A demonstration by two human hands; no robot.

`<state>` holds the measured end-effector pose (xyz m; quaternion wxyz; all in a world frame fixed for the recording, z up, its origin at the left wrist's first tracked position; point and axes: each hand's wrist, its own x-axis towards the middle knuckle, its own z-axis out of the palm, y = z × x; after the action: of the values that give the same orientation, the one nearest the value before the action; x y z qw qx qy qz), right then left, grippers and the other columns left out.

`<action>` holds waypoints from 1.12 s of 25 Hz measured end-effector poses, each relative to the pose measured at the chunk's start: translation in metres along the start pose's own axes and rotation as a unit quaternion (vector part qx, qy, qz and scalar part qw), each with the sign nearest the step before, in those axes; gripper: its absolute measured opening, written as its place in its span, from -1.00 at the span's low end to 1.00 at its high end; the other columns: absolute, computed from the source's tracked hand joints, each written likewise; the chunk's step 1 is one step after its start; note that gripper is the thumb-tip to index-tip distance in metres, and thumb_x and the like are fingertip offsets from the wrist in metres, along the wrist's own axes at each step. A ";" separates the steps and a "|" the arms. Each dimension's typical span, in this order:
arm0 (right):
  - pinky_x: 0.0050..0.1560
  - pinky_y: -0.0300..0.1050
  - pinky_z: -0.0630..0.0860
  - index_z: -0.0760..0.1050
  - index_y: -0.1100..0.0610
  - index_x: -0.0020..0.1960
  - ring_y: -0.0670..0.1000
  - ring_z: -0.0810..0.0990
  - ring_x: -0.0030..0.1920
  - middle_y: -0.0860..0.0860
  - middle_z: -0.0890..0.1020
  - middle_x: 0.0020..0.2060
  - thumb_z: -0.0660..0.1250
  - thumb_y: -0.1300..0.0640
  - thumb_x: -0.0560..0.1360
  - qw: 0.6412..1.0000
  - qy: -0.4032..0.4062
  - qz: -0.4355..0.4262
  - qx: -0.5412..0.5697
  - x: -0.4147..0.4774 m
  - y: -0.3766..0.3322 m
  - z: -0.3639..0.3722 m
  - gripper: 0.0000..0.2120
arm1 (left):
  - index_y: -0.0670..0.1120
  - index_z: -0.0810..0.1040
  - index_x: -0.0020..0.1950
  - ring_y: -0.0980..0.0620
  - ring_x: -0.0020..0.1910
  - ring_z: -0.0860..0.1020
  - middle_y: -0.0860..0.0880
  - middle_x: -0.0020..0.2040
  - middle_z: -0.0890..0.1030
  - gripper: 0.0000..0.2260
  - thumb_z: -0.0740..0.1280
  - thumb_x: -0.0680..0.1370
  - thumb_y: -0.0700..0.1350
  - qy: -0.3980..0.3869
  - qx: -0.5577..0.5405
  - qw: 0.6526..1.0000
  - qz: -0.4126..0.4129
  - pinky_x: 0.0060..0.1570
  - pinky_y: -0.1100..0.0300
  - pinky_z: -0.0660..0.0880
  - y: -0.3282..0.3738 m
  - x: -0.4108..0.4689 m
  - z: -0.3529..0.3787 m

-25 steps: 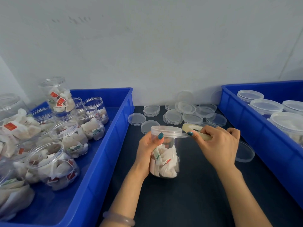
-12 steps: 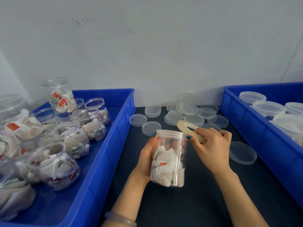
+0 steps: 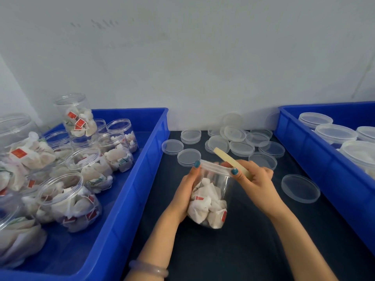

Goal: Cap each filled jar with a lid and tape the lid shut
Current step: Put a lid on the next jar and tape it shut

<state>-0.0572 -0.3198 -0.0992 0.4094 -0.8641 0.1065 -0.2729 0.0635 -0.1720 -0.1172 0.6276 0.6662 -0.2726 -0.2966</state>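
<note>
A clear jar full of white tea bags is held tilted above the dark table, its capped top leaning away from me. My left hand grips the jar's left side, with the thumb up on the lid. My right hand holds a pale tape roll against the lid's right rim, thumb pressed on the rim. Any tape on the lid is too clear to make out.
A blue bin on the left holds several uncapped filled jars. A second blue bin on the right holds capped jars. Loose clear lids lie at the table's back, one lid near my right hand.
The jar went from standing upright on the table to being lifted and tilted away from me. The tape roll has swung round the lid rim with my right hand.
</note>
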 end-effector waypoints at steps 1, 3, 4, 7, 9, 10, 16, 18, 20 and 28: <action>0.15 -0.47 -0.02 0.50 -0.48 0.01 -0.35 0.34 0.03 -0.09 0.57 -0.19 0.07 -0.40 0.45 1.000 0.003 0.009 -0.009 0.000 0.000 0.001 -0.73 | 0.06 0.57 0.33 0.07 0.09 0.66 0.01 0.18 0.68 -0.51 0.10 0.59 0.29 0.012 0.004 1.000 0.013 0.05 0.21 0.59 0.001 -0.001 0.001; 0.11 -0.47 -0.01 0.46 -0.42 0.07 -0.38 0.29 0.06 -0.04 0.57 -0.14 0.07 -0.40 0.42 1.000 0.007 0.022 -0.014 0.000 0.002 0.001 -0.68 | 0.12 0.55 0.31 0.11 0.17 0.62 0.10 0.16 0.67 -0.35 0.16 0.41 0.49 0.044 0.010 0.998 0.053 0.17 0.15 0.54 -0.002 -0.009 0.000; 0.10 -0.40 0.03 0.45 -0.41 0.10 -0.39 0.28 0.06 -0.04 0.56 -0.15 0.07 -0.41 0.41 1.000 0.009 0.020 -0.016 0.001 0.004 0.002 -0.66 | 0.13 0.54 0.27 0.15 0.16 0.62 0.14 0.14 0.67 -0.29 0.18 0.33 0.57 0.058 0.010 0.996 0.065 0.13 0.22 0.53 -0.003 -0.010 0.000; 0.01 -0.17 0.08 0.50 -0.29 0.19 -0.39 0.28 -0.01 -0.09 0.49 -0.23 0.05 -0.43 0.41 0.999 0.021 0.002 -0.042 0.001 0.005 0.004 -0.52 | 0.18 0.44 0.26 0.33 0.19 0.54 0.35 0.14 0.60 -0.23 0.31 0.19 0.60 0.012 0.039 0.997 0.068 0.04 0.44 0.49 0.003 -0.010 0.004; 0.00 -0.15 0.07 0.49 -0.20 0.22 -0.32 0.34 -0.03 -0.11 0.51 -0.24 0.02 -0.44 0.43 0.996 0.032 -0.001 -0.082 0.001 0.006 0.003 -0.46 | 0.26 0.39 0.25 0.45 0.20 0.47 0.47 0.13 0.54 -0.27 0.48 0.17 0.47 -0.004 0.070 0.995 0.072 0.03 0.51 0.45 0.000 -0.009 0.002; 0.03 -0.14 0.07 0.47 -0.19 0.21 -0.28 0.39 -0.04 -0.12 0.53 -0.24 0.01 -0.46 0.45 0.994 0.038 -0.002 -0.101 0.001 0.007 0.000 -0.46 | 0.26 0.39 0.24 0.46 0.19 0.47 0.47 0.13 0.54 -0.30 0.53 0.19 0.37 0.005 0.078 0.993 0.084 0.04 0.49 0.46 -0.002 -0.009 0.000; 0.03 -0.10 0.08 0.42 -0.17 0.22 -0.22 0.44 -0.13 -0.19 0.51 -0.24 -0.14 -0.40 0.55 0.974 0.052 -0.014 -0.221 -0.003 0.011 -0.015 -0.47 | 0.33 0.35 0.27 0.46 0.24 0.41 0.43 0.19 0.51 -0.23 0.56 0.12 0.33 0.138 0.123 0.975 0.123 0.15 0.37 0.38 -0.004 -0.005 -0.006; -0.02 -0.07 0.09 0.52 -0.15 0.13 -0.18 0.42 -0.20 -0.14 0.50 -0.33 -0.10 -0.35 0.53 0.967 0.062 -0.018 -0.247 -0.003 0.011 -0.018 -0.49 | 0.40 0.30 0.25 0.49 0.23 0.39 0.50 0.17 0.46 -0.23 0.54 0.10 0.37 0.177 0.151 0.963 0.134 0.11 0.39 0.37 -0.003 -0.005 -0.007; -0.04 -0.06 0.11 0.59 -0.10 -0.04 -0.14 0.42 -0.23 -0.14 0.49 -0.38 -0.05 -0.33 0.54 0.959 0.078 -0.023 -0.271 -0.002 0.012 -0.020 -0.49 | 0.44 0.29 0.22 0.45 0.24 0.41 0.49 0.16 0.47 -0.24 0.54 0.10 0.36 0.190 0.149 0.960 0.144 0.13 0.37 0.39 -0.001 -0.006 -0.007; -0.01 -0.10 0.07 0.59 -0.11 -0.11 -0.13 0.43 -0.17 -0.09 0.51 -0.36 0.01 -0.44 0.42 0.977 0.088 0.013 -0.193 0.000 0.015 -0.019 -0.47 | 0.11 0.44 0.34 0.12 0.28 0.55 0.13 0.23 0.62 -0.29 0.58 0.23 0.13 0.028 0.024 0.990 0.137 0.13 0.24 0.54 -0.001 -0.008 -0.003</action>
<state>-0.0675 -0.3411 -0.1009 0.2273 -0.8980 0.2039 -0.3168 0.0608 -0.1639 -0.1175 0.6538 0.6454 -0.3502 -0.1827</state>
